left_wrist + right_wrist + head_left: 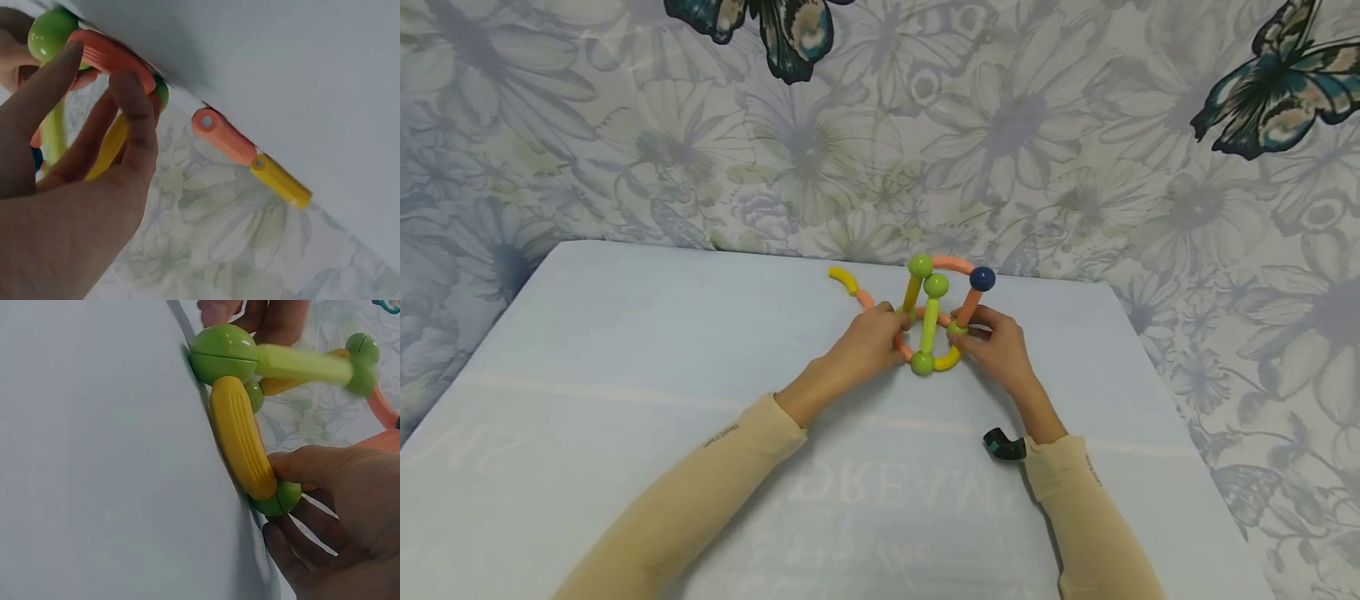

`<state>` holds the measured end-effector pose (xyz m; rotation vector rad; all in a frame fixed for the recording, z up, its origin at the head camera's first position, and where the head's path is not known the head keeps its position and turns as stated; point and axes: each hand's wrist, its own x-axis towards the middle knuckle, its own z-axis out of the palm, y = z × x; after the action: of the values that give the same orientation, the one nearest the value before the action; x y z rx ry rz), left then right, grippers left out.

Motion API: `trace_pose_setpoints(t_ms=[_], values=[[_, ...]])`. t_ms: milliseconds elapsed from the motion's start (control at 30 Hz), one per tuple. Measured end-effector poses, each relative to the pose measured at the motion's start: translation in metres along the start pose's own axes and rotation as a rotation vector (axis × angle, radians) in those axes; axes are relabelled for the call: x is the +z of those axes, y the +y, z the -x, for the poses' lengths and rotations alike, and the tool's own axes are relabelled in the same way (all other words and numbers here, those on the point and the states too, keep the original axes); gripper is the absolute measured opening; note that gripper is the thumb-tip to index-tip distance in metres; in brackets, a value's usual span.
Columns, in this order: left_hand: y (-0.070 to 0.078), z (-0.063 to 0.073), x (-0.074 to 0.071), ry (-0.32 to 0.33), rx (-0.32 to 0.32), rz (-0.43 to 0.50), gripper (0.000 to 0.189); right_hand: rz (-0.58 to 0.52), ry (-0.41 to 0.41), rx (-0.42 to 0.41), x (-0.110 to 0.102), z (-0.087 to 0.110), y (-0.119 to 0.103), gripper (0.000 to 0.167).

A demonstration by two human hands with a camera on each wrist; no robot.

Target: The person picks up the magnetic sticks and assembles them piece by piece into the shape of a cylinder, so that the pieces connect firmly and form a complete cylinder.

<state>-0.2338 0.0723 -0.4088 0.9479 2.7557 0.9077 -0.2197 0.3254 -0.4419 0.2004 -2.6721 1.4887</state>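
A magnetic ball-and-rod structure stands on the table between both hands. Its base is a ring of curved rods joined by green balls. My left hand (867, 342) holds an orange curved rod (112, 56) of that ring, fingertips on it. On the other side, my right hand (1000, 346) grips a green ball (278, 499), its thumb against the end of a yellow curved rod (240, 437). A light green straight rod (929, 327) rises from the front ball (922, 362), topped by another green ball (936, 285). Behind, an orange arch (951, 263) links a green ball to a dark blue ball (982, 278).
Beyond the left hand lie a loose orange curved rod (225, 137) and a yellow one (281, 181), end to end. A black curved piece (1003, 445) lies beside the right sleeve. The white table (625, 350) meets a flowered wall (880, 150) at the back.
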Motion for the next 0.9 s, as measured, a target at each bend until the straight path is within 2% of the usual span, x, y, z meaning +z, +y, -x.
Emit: trace_pose_setpoints(t_ms=[167,233,300,367,500,700,800,900], values=[[0.002,-0.004,-0.004,0.007,-0.032,0.171,0.04,-0.04,-0.008,-0.019,0.0,0.003,-0.006,0.036],[0.004,-0.005,-0.003,0.011,-0.044,0.204,0.034,-0.045,-0.017,-0.006,-0.002,0.006,-0.013,0.036],[0.006,-0.007,0.0,0.017,-0.045,0.192,0.029,-0.051,-0.025,0.0,-0.003,0.009,-0.022,0.036],[0.009,-0.009,0.004,0.025,-0.031,0.143,0.025,-0.053,-0.025,-0.003,-0.004,0.012,-0.029,0.036],[0.014,-0.009,0.009,0.034,-0.033,0.072,0.019,-0.062,-0.03,-0.016,-0.002,0.011,-0.026,0.035],[0.014,-0.006,0.008,0.071,-0.072,0.099,0.015,-0.036,-0.052,-0.025,0.003,-0.001,-0.003,0.034],[0.014,-0.007,0.009,0.069,-0.062,0.109,0.015,-0.035,-0.048,-0.002,0.001,-0.001,-0.002,0.036],[0.017,-0.011,0.012,0.065,-0.073,0.097,0.015,-0.035,-0.08,0.02,-0.007,-0.001,-0.002,0.039]])
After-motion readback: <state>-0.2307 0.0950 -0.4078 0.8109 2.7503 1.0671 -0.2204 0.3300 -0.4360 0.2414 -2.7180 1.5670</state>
